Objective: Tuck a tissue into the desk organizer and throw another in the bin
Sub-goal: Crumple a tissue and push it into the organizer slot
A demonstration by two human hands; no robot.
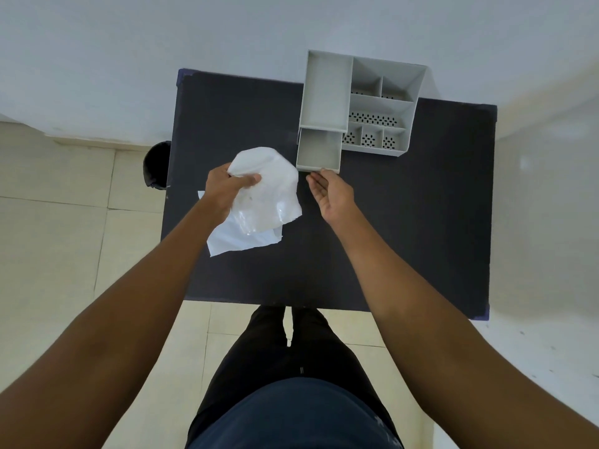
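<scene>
Nearest us, both our forearms reach forward over the front edge of the dark worktop (389, 238), elbows low and wrists angled inward toward the middle. Our left hand (223, 189) is clenched on a white tissue (272, 192), thumb pressed across its upper fold and fingers bunched beneath, so the sheet hangs loose and crumpled just above the surface. We judge it is gathered this way to make it small enough to tuck in. A second tissue (236, 238) lies flat on the worktop under the first, partly hidden by it, and is likely the one meant for the bin.

Our right hand (330, 196) is released, holding nothing, palm turned up and left, with the fingertips (319, 176) touching or just beside the front lip of the pulled-out drawer (319, 150). It seems placed there to steady or keep the drawer open while the left hand brings the tissue across.

Beyond, the grey desk organizer (327, 92) stands at the far side of the worktop against the wall, its compartments looking empty. The black bin (157, 165) sits on the floor just past the worktop's left edge
</scene>
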